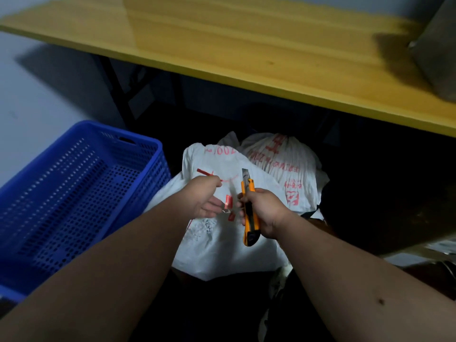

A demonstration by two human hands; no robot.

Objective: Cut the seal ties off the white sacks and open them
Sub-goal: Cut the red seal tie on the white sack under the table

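left hand [206, 199] pinches red tie [207, 173] above sack [222, 240] | right hand [265, 213] grips knife [249, 206] | tie's middle blurred

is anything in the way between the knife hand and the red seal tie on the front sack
Nothing visible does. The right hand grips the orange utility knife, blade extended and pointing up, right beside the red seal tie. The left hand holds that tie over the front white sack; only open air separates blade and tie.

blurred: red seal tie [228, 202] | cut off: blue crate [74, 193] left edge | sack print [278, 166] unreadable
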